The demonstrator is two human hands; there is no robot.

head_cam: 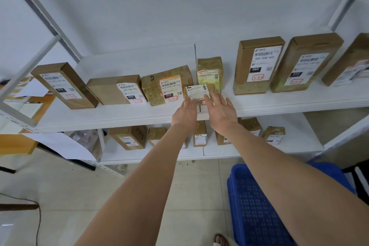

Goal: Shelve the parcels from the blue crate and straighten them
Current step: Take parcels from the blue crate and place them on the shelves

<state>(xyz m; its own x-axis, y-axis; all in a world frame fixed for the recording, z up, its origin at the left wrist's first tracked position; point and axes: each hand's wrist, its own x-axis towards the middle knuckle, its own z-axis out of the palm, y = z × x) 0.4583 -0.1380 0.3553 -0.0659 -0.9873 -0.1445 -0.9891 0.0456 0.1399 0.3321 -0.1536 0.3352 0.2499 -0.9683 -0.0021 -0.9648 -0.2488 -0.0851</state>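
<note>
On shelf [119, 115], labelled parcels [171, 86]

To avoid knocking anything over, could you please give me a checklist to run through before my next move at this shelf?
1. Small parcel on the shelf: ok, near the front edge.
2. Hands placed: ok, left hand and right hand flank it with straight fingers.
3. Firm contact on both sides: cannot tell.
4. Label facing out: ok.
5. In line with the row: not ok, it stands in front of the taped parcel.
6. Crate emptied: cannot tell, its inside is out of sight.
</note>
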